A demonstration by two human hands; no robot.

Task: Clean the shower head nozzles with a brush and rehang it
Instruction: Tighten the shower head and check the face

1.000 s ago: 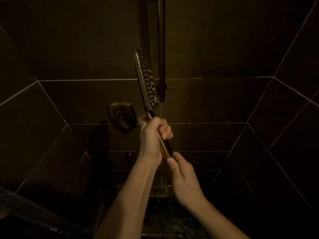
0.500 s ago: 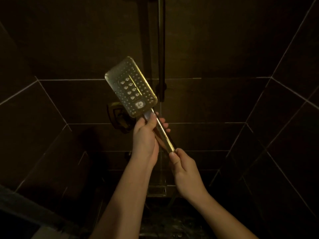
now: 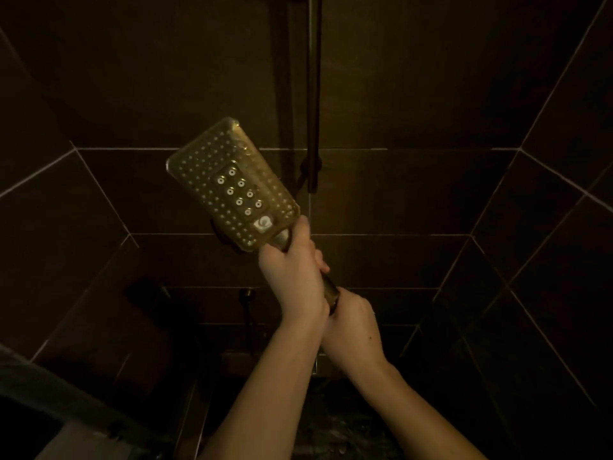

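A rectangular gold shower head [image 3: 232, 187] tilts up to the left, its nozzle face toward me with rows of small nozzles and a central block of larger ones. My left hand [image 3: 295, 273] grips the upper part of its handle, just below the head. My right hand [image 3: 351, 323] grips the lower end of the handle, partly behind my left wrist. No brush is in view.
A dark vertical shower rail [image 3: 313, 94] with a slider bracket [image 3: 310, 167] runs down the dark tiled wall, just right of the head. A small fitting [image 3: 247, 295] sits low on the wall. The floor below is dim.
The shower head has turned from edge-on to face me and has tilted further left. My left hand has slid up the handle and my right hand has closed round its lower end.
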